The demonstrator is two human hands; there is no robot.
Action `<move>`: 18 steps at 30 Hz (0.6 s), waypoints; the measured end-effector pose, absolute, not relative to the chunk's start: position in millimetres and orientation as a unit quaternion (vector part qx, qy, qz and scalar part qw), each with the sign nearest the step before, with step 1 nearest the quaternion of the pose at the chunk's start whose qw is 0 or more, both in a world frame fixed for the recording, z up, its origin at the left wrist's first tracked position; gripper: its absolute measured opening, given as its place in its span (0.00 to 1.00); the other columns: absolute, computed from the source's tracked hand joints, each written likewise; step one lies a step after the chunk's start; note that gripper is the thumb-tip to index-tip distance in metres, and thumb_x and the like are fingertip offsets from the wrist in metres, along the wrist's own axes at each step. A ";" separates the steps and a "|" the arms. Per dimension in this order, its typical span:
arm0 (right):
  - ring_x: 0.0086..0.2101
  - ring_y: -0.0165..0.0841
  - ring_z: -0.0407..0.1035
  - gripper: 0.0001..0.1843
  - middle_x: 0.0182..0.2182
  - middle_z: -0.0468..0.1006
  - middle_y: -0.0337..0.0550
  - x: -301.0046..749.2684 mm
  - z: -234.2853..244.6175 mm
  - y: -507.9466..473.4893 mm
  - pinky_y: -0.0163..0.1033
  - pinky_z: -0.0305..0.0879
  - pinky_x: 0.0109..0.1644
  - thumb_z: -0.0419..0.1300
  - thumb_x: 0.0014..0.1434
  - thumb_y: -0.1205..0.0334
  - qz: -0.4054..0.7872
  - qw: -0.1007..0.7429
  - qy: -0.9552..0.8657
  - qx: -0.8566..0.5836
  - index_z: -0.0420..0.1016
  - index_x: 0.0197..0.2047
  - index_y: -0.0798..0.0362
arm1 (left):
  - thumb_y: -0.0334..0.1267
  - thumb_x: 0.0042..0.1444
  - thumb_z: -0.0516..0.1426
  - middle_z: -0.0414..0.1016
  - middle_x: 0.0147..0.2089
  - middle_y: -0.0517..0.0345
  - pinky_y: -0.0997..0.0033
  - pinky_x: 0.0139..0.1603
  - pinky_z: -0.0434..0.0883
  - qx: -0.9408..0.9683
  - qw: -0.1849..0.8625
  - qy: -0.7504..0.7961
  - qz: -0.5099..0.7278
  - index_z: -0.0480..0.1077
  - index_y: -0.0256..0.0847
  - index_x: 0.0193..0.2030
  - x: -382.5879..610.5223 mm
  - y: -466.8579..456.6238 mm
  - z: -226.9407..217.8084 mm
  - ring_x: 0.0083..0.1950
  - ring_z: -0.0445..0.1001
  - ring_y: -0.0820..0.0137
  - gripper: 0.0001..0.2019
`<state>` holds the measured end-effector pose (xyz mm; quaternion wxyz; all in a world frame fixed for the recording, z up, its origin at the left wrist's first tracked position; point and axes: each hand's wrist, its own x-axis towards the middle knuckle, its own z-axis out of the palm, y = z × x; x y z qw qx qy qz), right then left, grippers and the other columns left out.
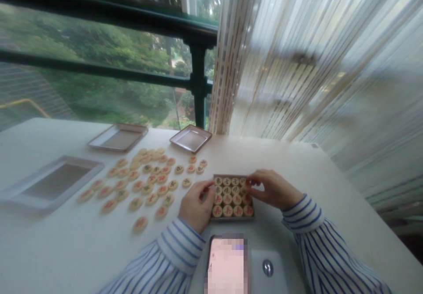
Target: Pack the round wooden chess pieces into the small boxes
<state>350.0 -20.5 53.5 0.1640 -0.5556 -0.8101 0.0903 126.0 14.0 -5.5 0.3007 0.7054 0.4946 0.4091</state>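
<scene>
Near-square box (231,218) of face-up xiangqi discs (227,200), squared to the bench (330,206) edge — left hand (196,202), right hand (273,191) curled against its sides, grip unclear

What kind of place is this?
Probably a room indoors, beside a big window: trees show outside, a sheer curtain hangs beside it, and round game pieces lie on a white table.

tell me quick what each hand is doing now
Left hand: fingers curled at the box's left edge; grip cannot be told.
Right hand: fingers bent onto pieces at its far right corner; grip cannot be told.
</scene>
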 end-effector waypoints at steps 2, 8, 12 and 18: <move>0.29 0.29 0.67 0.08 0.27 0.74 0.41 349.4 53.1 -18.6 0.34 0.60 0.35 0.57 0.52 0.60 0.097 0.157 -0.811 -0.556 0.73 0.35 0.52 | 0.42 0.51 0.51 0.75 0.38 0.55 0.68 0.38 0.71 0.704 0.302 0.496 0.408 0.71 0.40 0.39 125.5 14.1 -6.0 0.37 0.73 0.68 0.13; 0.29 0.29 0.66 0.09 0.28 0.74 0.40 350.1 52.2 -15.8 0.34 0.60 0.34 0.56 0.53 0.59 0.117 0.142 -0.810 -0.557 0.73 0.36 0.51 | 0.42 0.52 0.51 0.74 0.39 0.55 0.67 0.39 0.70 0.705 0.307 0.502 0.397 0.71 0.39 0.40 125.1 14.9 -7.4 0.38 0.73 0.68 0.13; 0.29 0.28 0.66 0.09 0.28 0.74 0.40 351.3 50.2 -15.2 0.33 0.60 0.34 0.55 0.53 0.58 0.123 0.133 -0.810 -0.558 0.73 0.36 0.51 | 0.42 0.52 0.51 0.74 0.38 0.55 0.68 0.39 0.70 0.706 0.306 0.502 0.394 0.71 0.40 0.39 125.4 14.9 -7.4 0.37 0.73 0.68 0.13; 0.29 0.28 0.66 0.11 0.28 0.74 0.40 352.4 47.0 -13.6 0.33 0.59 0.34 0.55 0.54 0.56 0.132 0.130 -0.807 -0.561 0.74 0.37 0.51 | 0.43 0.52 0.51 0.74 0.37 0.55 0.67 0.39 0.70 0.708 0.309 0.503 0.387 0.71 0.39 0.38 125.4 14.9 -7.5 0.37 0.73 0.68 0.13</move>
